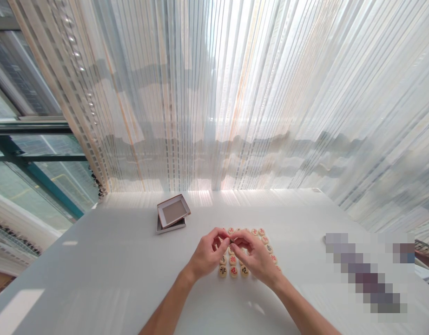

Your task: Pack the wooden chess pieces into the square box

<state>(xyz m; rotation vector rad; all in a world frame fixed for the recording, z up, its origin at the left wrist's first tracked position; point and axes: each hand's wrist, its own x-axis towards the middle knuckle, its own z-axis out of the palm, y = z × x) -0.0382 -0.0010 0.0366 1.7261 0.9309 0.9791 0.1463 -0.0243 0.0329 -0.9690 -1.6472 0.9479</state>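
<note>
Rows of round wooden Chinese chess pieces (233,271), marked with red or black characters, lie in a block on the white table (130,274). Over the middle of this block my two hands meet, fingertips pinched close together. My left hand (210,249) comes in from the left, thumb and forefinger closed. From the right, my right hand (251,253) pinches at the same spot. Between the fingertips a small dark-marked bit shows, seemingly a Chinese chess piece (231,241), mostly covered by the fingers. Both hands hide several pieces in the middle rows.
Behind and left of the pieces sits a shallow box (170,229) with its lid (174,211) resting askew on top. A blurred-out long object (366,279) lies at the right. Striped sheer curtains (214,93) hang along the table's far edge.
</note>
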